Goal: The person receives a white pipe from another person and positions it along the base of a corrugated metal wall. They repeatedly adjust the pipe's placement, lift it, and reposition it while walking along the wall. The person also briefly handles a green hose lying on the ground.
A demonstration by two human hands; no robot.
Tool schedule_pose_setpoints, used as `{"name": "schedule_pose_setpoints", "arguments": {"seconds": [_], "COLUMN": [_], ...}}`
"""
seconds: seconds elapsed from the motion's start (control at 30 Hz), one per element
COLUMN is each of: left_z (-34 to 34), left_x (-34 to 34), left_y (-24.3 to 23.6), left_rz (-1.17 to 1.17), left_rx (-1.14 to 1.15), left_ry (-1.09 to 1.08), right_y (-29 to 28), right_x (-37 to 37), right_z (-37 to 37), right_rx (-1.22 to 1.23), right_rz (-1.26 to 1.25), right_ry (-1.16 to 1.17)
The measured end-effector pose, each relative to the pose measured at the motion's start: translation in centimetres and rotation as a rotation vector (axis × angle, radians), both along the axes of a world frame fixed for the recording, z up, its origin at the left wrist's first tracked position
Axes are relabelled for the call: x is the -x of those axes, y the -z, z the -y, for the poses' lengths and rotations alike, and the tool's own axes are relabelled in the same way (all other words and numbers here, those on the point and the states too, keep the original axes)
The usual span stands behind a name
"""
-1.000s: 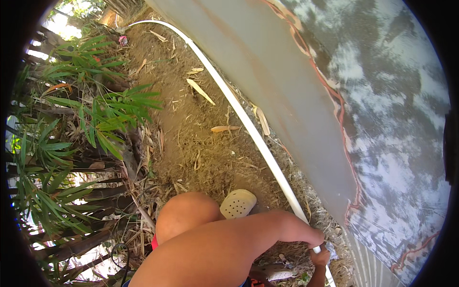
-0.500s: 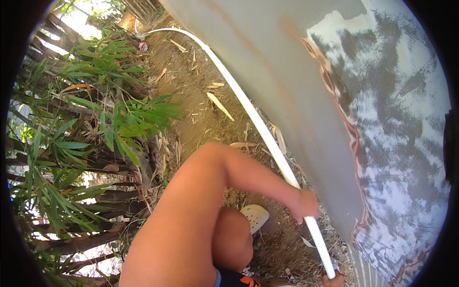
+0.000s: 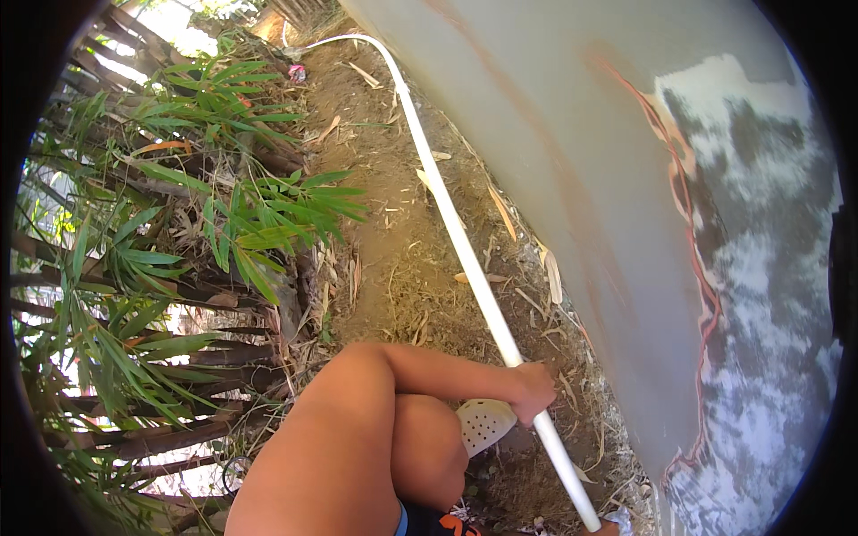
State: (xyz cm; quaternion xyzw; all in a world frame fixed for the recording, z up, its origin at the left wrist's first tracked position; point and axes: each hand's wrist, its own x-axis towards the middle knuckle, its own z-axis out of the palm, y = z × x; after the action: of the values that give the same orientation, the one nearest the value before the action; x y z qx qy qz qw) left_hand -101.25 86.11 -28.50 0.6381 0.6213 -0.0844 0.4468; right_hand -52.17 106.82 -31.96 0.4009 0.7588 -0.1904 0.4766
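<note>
A long white plastic pipe runs from the lower right up the dirt path, bending to the left at its far end. My left hand is closed round it, with the arm stretched across above my knee. At the bottom edge of the head view, my right hand is at the pipe's near end; only a small part of it shows, closed against the pipe. A scrap of clear or whitish material is beside that hand. Under my left forearm is a cream clog with holes.
A grey plastered wall, with white patches and a reddish crack, rises along the right. Bamboo stems and green leaves crowd the left side. Dry leaves lie on the dirt path. A small pink and white scrap is far off.
My left hand and the near part of the pipe have shifted left, away from the wall. The right hand has moved lower, mostly out of the picture. The view has also shifted slightly.
</note>
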Motion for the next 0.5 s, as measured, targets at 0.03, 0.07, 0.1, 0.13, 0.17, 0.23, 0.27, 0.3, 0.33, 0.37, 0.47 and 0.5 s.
{"name": "schedule_pose_setpoints", "arguments": {"seconds": [0.03, 0.07, 0.1, 0.13, 0.17, 0.23, 0.27, 0.3, 0.33, 0.37, 0.47, 0.5], "left_z": [0.6, 1.5, 2.5, 3.3, 4.0, 4.3, 3.3, 3.6, 2.0, 0.3, -2.8, -3.1], "left_x": [0.4, 0.5, 1.1, 1.9, 2.7, 3.5, 3.6, 3.4, 3.6, 3.6, 3.9, 4.5], "left_y": [0.5, 1.0, 1.9, 2.9, 3.1, 4.2, 3.8, 3.1, 1.9, 0.9, -0.5, -0.5], "left_rz": [0.006, 0.019, 0.048, 0.069, 0.076, 0.084, 0.053, 0.026, -0.002, -0.049, -0.131, -0.145], "left_rx": [0.025, 0.059, 0.077, 0.072, 0.069, -0.01, -0.045, -0.049, -0.086, -0.122, -0.392, -0.427], "left_ry": [-0.018, -0.045, -0.028, -0.027, -0.023, -0.013, 0.003, -0.016, 0.0, 0.016, -0.048, -0.071], "right_y": [0.8, 0.9, 0.1, -2.0, -3.0, 1.9, 3.9, -0.7, -0.8, -0.7, -2.2, -3.5], "right_x": [0.3, 0.4, 2.6, 6.8, 8.8, 4.1, 2.1, 5.5, 5.2, 4.0, 2.2, 2.5], "right_z": [0.5, 1.0, 1.7, 2.6, 2.8, 0.9, 0.1, 1.1, 0.5, -0.6, -2.1, -2.6], "right_rx": [-0.002, 0.005, 0.043, 0.068, 0.094, 0.008, -0.032, -0.002, -0.033, -0.037, -0.15, -0.163], "right_rz": [-0.03, -0.054, -0.023, 0.029, 0.066, 0.074, 0.081, -0.154, -0.142, -0.224, -0.216, -0.192], "right_ry": [-0.043, -0.095, -0.112, -0.12, -0.124, -0.101, -0.09, -0.119, -0.137, -0.061, -0.012, -0.015]}}
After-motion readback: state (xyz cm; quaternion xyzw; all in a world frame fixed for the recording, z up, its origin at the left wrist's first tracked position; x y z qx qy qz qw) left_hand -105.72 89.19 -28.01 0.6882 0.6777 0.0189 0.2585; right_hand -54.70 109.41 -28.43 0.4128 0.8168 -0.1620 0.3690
